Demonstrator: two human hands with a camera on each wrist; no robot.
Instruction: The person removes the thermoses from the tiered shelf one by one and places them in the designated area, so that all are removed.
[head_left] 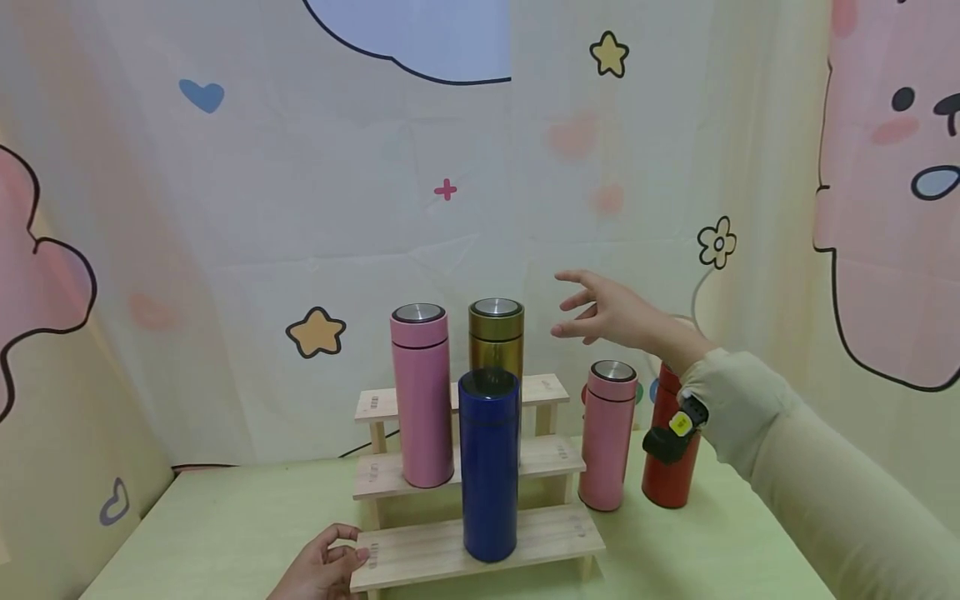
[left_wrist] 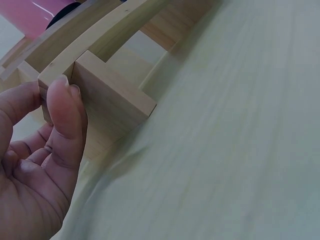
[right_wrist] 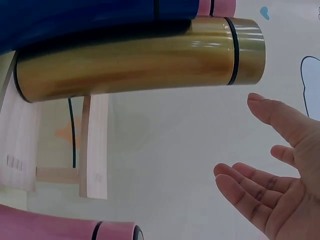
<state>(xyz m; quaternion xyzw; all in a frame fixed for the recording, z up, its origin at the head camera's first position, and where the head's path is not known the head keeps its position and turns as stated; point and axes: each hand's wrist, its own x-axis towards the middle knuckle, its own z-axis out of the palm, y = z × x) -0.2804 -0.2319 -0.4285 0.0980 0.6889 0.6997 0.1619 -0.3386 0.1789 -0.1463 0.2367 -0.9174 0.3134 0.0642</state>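
Note:
A three-step wooden stand point(head_left: 420, 562) sits on the table. My left hand point(head_left: 321, 568) pinches the left end of its lowest step between thumb and fingers, as the left wrist view also shows. On that step stands a blue thermos flask point(head_left: 489, 483). A pink flask point(head_left: 422, 408) and a gold flask point(head_left: 497, 333) stand upright behind it, seemingly on the middle step; the blue one hides part of the gold. My right hand point(head_left: 611, 312) hovers in the air right of the gold flask's top, fingers spread and holding nothing; in the right wrist view a gap separates them.
On the table point(head_left: 247, 517), right of the stand, are a second pink flask point(head_left: 609, 442) and a red flask point(head_left: 667, 483), partly covered by my right forearm and wrist strap. A patterned curtain point(head_left: 337, 192) hangs behind and at both sides.

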